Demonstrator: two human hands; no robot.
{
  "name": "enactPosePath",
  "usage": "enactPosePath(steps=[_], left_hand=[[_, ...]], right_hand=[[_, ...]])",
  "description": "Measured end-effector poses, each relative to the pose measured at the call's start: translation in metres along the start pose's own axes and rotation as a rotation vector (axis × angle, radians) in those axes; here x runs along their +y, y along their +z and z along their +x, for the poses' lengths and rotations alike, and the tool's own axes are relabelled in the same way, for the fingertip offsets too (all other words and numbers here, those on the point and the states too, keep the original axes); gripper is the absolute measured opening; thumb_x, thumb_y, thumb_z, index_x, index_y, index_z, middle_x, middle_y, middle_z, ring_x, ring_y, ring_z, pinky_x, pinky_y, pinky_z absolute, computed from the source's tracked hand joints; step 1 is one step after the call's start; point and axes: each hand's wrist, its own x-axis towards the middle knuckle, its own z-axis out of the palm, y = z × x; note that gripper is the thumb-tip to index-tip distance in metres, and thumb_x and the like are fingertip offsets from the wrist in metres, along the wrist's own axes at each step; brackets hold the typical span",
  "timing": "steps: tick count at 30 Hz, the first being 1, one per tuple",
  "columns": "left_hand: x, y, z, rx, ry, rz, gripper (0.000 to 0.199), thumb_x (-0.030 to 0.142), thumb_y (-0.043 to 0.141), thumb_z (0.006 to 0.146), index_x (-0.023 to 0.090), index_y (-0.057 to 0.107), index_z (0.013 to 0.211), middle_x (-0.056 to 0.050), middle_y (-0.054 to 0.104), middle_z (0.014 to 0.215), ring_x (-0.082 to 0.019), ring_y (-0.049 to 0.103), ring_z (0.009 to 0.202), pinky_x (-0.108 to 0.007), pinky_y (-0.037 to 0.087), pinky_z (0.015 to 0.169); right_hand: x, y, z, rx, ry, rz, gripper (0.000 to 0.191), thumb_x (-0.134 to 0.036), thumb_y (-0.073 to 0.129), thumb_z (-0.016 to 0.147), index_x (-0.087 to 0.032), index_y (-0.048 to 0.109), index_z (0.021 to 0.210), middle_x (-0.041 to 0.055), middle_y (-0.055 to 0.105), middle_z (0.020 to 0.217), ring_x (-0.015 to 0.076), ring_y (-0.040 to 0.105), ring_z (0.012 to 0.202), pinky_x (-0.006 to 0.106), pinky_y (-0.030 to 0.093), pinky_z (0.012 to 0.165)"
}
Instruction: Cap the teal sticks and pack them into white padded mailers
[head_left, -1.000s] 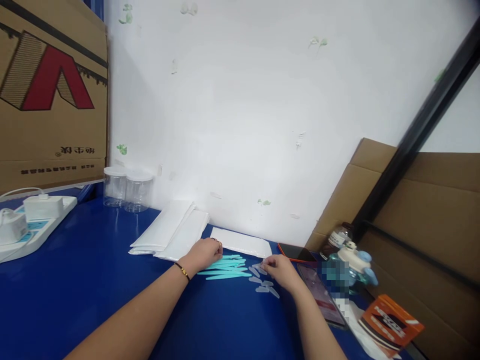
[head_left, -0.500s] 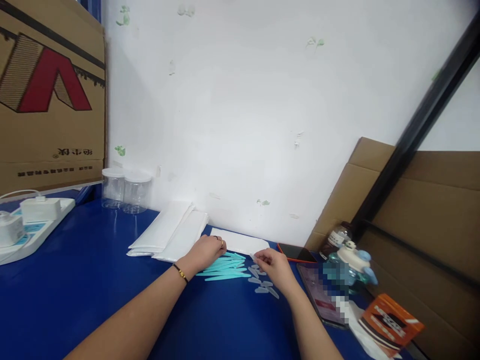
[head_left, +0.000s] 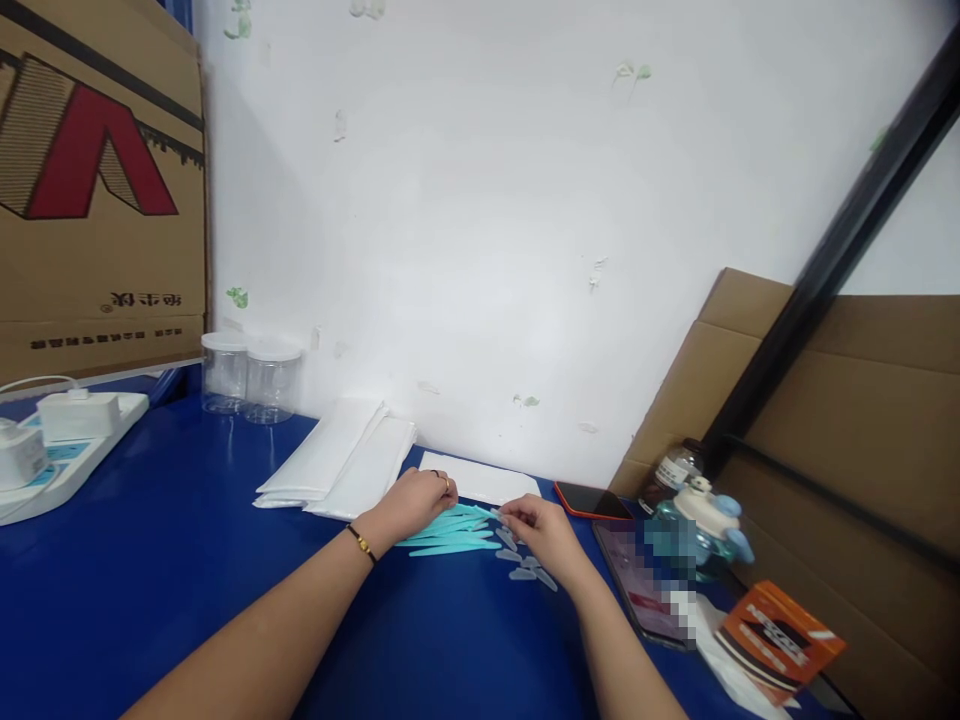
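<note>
Two steady pinches suit what looks like the step in hand, bringing a clear sleeve (head_left: 496, 513) and the tip of one teal stick (head_left: 480, 511) together. On the left, the left hand (head_left: 427, 497) is closed, seemingly pinching that stick, though its fingertips are hidden; a firm hold would keep the stick from rolling. On the right, the right hand (head_left: 534, 525) has thumb and fingers pinched, apparently on the sleeve, at the stick's right end; a light grip, kept in line with the stick, should avoid crumpling thin plastic.

From left to right on the blue counter (head_left: 420, 640), white packets (head_left: 322, 450) lie left of the left hand and farther away. The pile of teal sticks (head_left: 450, 541) lies just nearer than the left hand's fingers, with the pinched stick at its far edge, spanning the gap between both hands. A flat white packet (head_left: 480, 478) lies just beyond that gap. Loose clear sleeves (head_left: 523, 574) lie near the right hand, on its near-left side, beside the pile's right end
</note>
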Motion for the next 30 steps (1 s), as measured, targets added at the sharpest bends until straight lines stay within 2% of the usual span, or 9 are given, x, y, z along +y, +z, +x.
enactPosePath(steps=[6,10,12,14,16,20,26,30], left_hand=[[0.013,-0.005,-0.003,-0.045,0.055,-0.135,0.021,0.026,0.044,0.083,0.02,0.064,0.082,-0.002,0.066,0.084,-0.015,0.058,0.079,-0.023,0.039,0.07],[0.023,-0.009,-0.01,-0.253,0.066,-0.272,0.017,0.026,0.051,0.077,0.021,0.067,0.081,0.0,0.068,0.076,-0.013,0.058,0.066,-0.02,0.038,0.056],[0.027,-0.008,-0.013,-0.351,0.076,-0.307,0.015,0.024,0.055,0.072,0.022,0.068,0.079,0.001,0.068,0.074,-0.012,0.058,0.062,-0.019,0.036,0.052],[0.028,-0.006,-0.014,-0.398,0.063,-0.32,0.013,0.025,0.058,0.07,0.022,0.068,0.078,0.001,0.069,0.073,-0.012,0.059,0.062,-0.019,0.036,0.05],[0.028,-0.005,-0.013,-0.374,0.021,-0.301,0.015,0.03,0.06,0.07,0.022,0.068,0.079,0.001,0.068,0.073,-0.013,0.059,0.063,-0.019,0.036,0.05],[0.022,-0.005,-0.011,-0.178,-0.051,-0.123,0.02,0.034,0.065,0.066,0.023,0.066,0.083,-0.002,0.066,0.087,-0.017,0.06,0.076,-0.022,0.04,0.059],[0.016,-0.001,-0.011,-0.179,-0.073,-0.039,0.012,0.021,0.056,0.067,0.023,0.066,0.075,-0.001,0.066,0.077,-0.017,0.059,0.069,-0.023,0.039,0.058],[0.013,0.005,-0.011,-0.128,-0.017,-0.018,0.014,0.021,0.055,0.065,0.023,0.065,0.075,-0.002,0.066,0.078,-0.017,0.058,0.07,-0.024,0.04,0.059]], right_hand=[[-0.003,0.001,-0.003,-0.108,0.01,0.113,0.023,-0.036,0.059,0.075,-0.015,0.068,0.082,0.0004,0.06,0.062,0.0115,0.057,0.053,0.022,0.043,0.051],[-0.005,-0.01,-0.006,-0.179,-0.003,0.061,0.022,-0.034,0.059,0.076,-0.015,0.069,0.08,0.001,0.06,0.064,0.0104,0.054,0.054,0.021,0.042,0.05],[-0.003,-0.014,-0.007,-0.176,-0.03,-0.05,0.015,-0.029,0.062,0.073,-0.016,0.069,0.075,0.0017,0.061,0.069,0.0109,0.052,0.058,0.022,0.041,0.051],[0.0,-0.015,-0.008,-0.181,-0.049,-0.171,0.009,-0.024,0.067,0.066,-0.017,0.07,0.071,0.0011,0.061,0.069,0.0115,0.052,0.059,0.022,0.039,0.051],[0.005,-0.013,-0.008,-0.197,-0.051,-0.252,0.01,-0.021,0.071,0.06,-0.018,0.07,0.07,0.0002,0.061,0.067,0.0117,0.052,0.058,0.021,0.037,0.051],[0.009,-0.006,-0.007,-0.222,-0.058,-0.331,0.007,-0.021,0.068,0.061,-0.019,0.069,0.067,0.0001,0.062,0.068,0.0113,0.052,0.059,0.02,0.035,0.051],[0.006,0.0,-0.006,-0.168,-0.123,-0.439,0.012,-0.011,0.054,0.063,-0.018,0.064,0.062,0.0015,0.062,0.069,0.012,0.053,0.061,0.02,0.035,0.055],[0.005,-0.001,-0.006,-0.163,-0.123,-0.43,0.012,-0.009,0.053,0.061,-0.018,0.061,0.064,0.001,0.059,0.07,0.0113,0.051,0.062,0.019,0.035,0.055]])
